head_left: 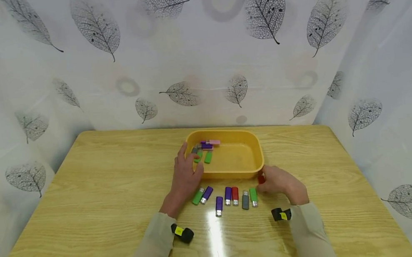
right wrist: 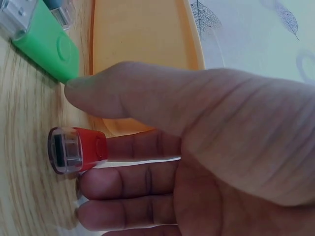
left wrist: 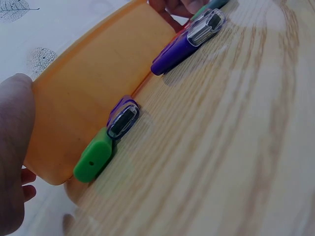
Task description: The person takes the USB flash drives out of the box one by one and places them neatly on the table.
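Red USB stick (right wrist: 78,150) held in R hand (head_left: 281,183), fingers curled round it, at yellow tray's (head_left: 249,168) front-right corner. L hand (head_left: 186,174) rests on tray's left rim, fingers relaxed, holding nothing. Other sticks (head_left: 230,196) lie on table (head_left: 85,200) between hands.

Wooden table (head_left: 86,208) with pale grain, glare streak near the front edge. White curtain (head_left: 199,62) printed with grey skeleton leaves and faint rings, hung behind and along both sides. Row of loose USB sticks on the table: green (head_left: 197,196), purple (head_left: 219,206), grey (head_left: 245,200).
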A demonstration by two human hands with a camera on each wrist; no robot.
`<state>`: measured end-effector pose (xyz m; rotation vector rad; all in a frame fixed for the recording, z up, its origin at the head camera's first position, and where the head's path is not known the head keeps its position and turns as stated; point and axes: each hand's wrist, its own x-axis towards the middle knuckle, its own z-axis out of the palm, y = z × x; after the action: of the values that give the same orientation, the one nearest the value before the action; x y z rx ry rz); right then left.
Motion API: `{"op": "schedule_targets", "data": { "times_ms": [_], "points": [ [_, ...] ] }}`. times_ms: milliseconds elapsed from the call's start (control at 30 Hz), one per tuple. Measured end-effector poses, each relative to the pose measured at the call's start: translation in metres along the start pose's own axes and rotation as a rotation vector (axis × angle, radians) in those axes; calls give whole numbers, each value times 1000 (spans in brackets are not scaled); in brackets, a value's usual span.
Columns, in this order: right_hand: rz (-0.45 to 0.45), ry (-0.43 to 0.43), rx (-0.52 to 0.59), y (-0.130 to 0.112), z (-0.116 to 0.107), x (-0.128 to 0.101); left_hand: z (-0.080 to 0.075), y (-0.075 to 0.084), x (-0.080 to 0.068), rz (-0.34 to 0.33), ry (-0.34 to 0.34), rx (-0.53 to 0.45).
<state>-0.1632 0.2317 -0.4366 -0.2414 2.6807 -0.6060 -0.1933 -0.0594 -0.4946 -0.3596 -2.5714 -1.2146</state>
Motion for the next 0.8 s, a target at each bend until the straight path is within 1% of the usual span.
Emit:
{"op": "schedule_targets", "data": {
  "times_ms": [300,533,700,800],
  "points": [
    [-10,13,-3,0,0,0,-1,0,1,-7,-10,-5],
    [-14,13,18,0,0,1,-1,0,1,-1,-9,-11],
    [-35,4,39,4,-2,1,-1,0,1,-3,-5,-19],
    [-46,9,25,6,-4,-1,-1,1,0,-1,-2,-25]
  ]
}}
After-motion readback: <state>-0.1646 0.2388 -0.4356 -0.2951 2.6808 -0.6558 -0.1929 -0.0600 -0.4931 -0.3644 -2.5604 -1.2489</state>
